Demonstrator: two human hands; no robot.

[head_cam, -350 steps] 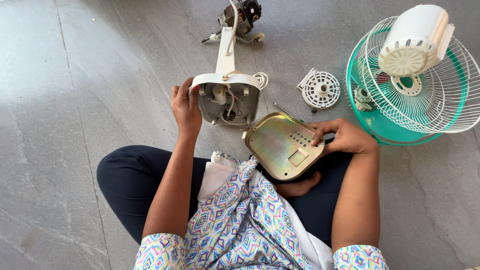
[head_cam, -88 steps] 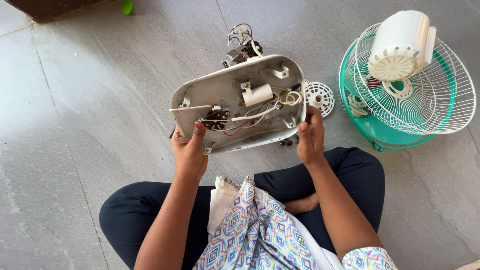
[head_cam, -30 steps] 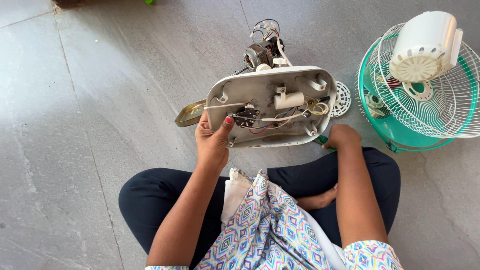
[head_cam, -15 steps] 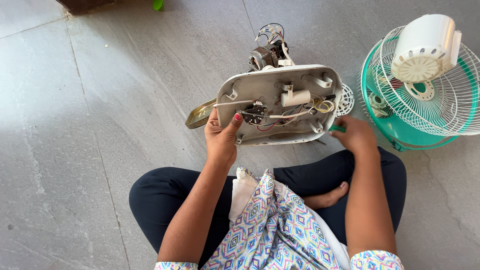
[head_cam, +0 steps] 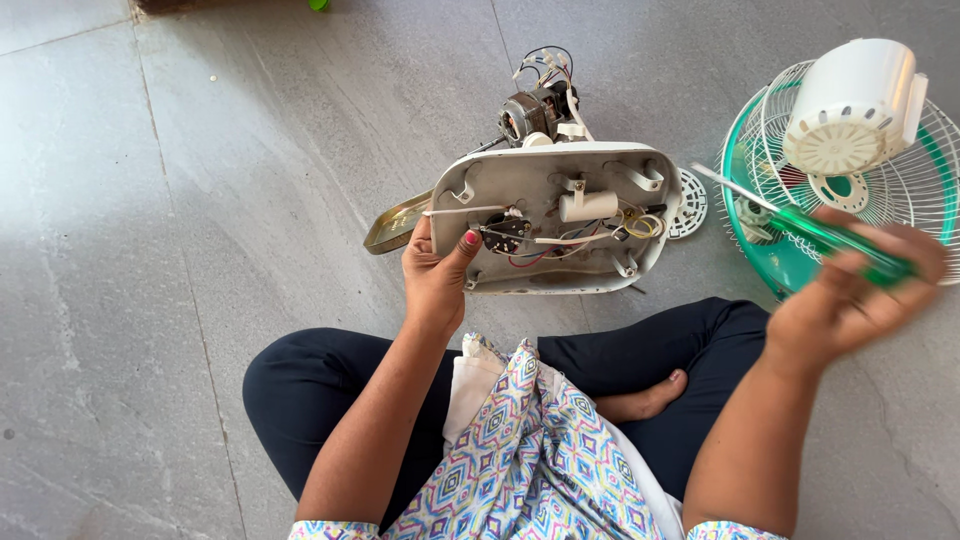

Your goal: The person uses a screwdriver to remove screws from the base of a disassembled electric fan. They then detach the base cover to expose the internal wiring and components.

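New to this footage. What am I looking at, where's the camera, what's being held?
One view only: a camera on the person's head, looking down at their lap and the grey stone floor. No robot; a person sits cross-legged and works with bare hands. The left hand grips the edge of an upturned white fan base, open side up, so its wiring and a switch show. The right hand, blurred, holds a green-handled screwdriver. On the floor lie the bare fan motor behind the base, a brass-coloured metal plate to its left, a small round white grille, and a green-rimmed wire fan guard with a white motor housing on it.
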